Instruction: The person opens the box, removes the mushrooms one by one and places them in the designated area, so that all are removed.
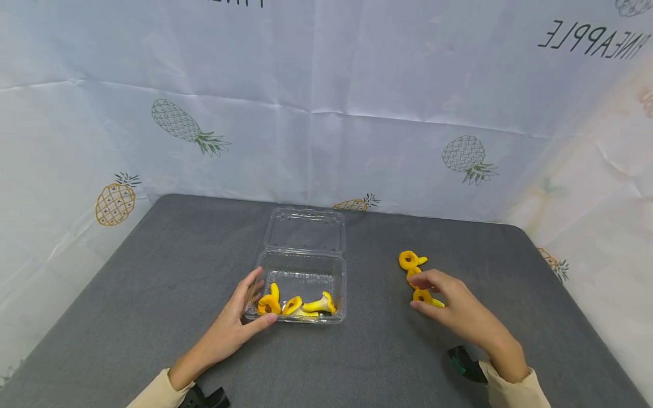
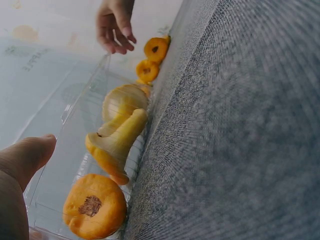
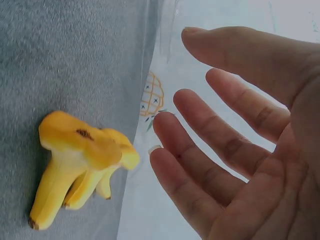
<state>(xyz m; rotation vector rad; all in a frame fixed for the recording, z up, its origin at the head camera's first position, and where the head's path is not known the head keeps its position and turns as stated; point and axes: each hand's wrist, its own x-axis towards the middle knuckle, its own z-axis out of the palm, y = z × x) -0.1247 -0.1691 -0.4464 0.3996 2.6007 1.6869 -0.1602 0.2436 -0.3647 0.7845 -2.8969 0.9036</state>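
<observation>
Mushrooms (image 1: 419, 279), yellow and toy-like, lie in a small cluster on the grey table (image 1: 153, 294) to the right of a clear clamshell box (image 1: 304, 277), whose lid is folded back. Three more mushrooms (image 1: 296, 305) already sit along the box's near wall. The left hand (image 1: 240, 317) rests against the box's near left corner, thumb along the front edge and fingers straight up the side, steadying it without curling round anything. The right hand (image 1: 449, 300) hovers over the nearest loose mushroom (image 3: 75, 160) with fingers spread and relaxed (the right wrist view shows a clear gap between fingertips and cap), holding nothing. By my reading, the step in hand is the reach for another piece to box. The next move calls for lowering the fingers round one mushroom without knocking its neighbours, then carrying it left into the open box.
</observation>
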